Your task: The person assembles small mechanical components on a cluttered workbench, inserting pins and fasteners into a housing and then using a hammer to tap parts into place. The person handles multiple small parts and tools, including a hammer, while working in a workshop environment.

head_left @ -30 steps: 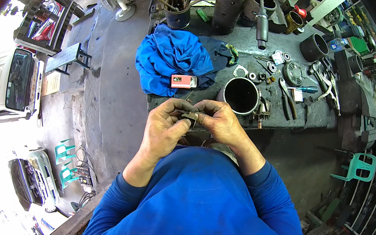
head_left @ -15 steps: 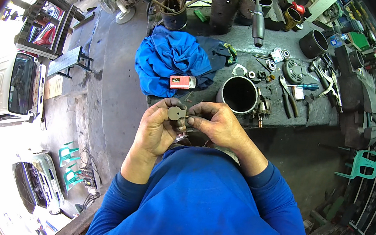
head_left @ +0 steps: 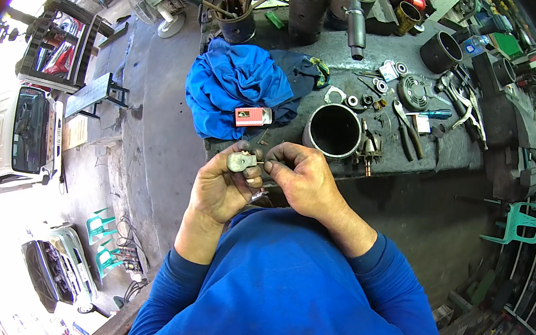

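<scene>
My left hand [head_left: 213,191] is closed around a small grey metal part [head_left: 239,162], rounded at one end with a narrower end toward the right. A thin brass-coloured pin or wire [head_left: 260,162] sticks out of that narrower end. The thumb and forefinger of my right hand [head_left: 306,180] pinch at the tip of this thin piece. Both hands are held in front of the bench's near edge, close to a small red-and-white box [head_left: 252,117] on a crumpled blue cloth [head_left: 235,80].
On the dark workbench [head_left: 409,161] stand an open metal cylinder [head_left: 306,132] and a small motor armature [head_left: 369,150]. Pliers [head_left: 409,132], a screwdriver [head_left: 436,114], a round vented cover [head_left: 413,92] and several bearings lie farther right. A vise [head_left: 515,141] sits at the bench's right end.
The grey part has tilted in my left hand, showing a different face. My right fingers are slightly farther from it, with more of the thin piece exposed. The whole view has shifted a little.
</scene>
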Motion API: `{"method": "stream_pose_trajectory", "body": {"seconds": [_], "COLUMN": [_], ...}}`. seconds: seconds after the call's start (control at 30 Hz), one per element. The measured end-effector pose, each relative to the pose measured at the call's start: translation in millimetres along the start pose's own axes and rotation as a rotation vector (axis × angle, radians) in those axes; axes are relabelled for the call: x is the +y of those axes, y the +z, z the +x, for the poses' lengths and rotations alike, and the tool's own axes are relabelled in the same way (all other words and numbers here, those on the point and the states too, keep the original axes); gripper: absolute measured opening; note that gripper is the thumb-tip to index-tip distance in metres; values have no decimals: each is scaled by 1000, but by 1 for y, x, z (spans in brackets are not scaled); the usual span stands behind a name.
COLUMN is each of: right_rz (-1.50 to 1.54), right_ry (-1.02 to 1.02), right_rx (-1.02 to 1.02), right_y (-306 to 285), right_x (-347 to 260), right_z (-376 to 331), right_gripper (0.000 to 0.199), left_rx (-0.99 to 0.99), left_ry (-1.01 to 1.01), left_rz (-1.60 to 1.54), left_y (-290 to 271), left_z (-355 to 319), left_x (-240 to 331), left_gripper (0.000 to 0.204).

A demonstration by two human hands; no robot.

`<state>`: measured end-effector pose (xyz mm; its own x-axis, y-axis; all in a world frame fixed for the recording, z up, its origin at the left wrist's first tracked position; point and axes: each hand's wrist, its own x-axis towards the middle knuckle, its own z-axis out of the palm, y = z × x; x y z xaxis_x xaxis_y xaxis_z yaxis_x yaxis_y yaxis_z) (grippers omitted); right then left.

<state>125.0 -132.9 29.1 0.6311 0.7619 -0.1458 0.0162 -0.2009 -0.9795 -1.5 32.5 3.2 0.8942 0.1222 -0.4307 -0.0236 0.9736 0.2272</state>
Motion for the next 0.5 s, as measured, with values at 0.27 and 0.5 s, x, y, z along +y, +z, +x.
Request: {"method": "stream_pose_trajectory", "body": {"seconds": [0.27, 0.5], "right_rz": [-31, 3], "right_ry": [-95, 0], "right_rx": [-34, -12], "right_y": [-6, -10], "right_x": [-10, 3], "right_z": [-3, 1], "right_gripper": [17, 16], "left_rx": [-39, -147], "left_ry": [-24, 56], "left_rz": [-45, 116], "left_y": [0, -1], "left_z": [2, 2], "left_x": [3, 2], "left_gripper": [31, 36]}}
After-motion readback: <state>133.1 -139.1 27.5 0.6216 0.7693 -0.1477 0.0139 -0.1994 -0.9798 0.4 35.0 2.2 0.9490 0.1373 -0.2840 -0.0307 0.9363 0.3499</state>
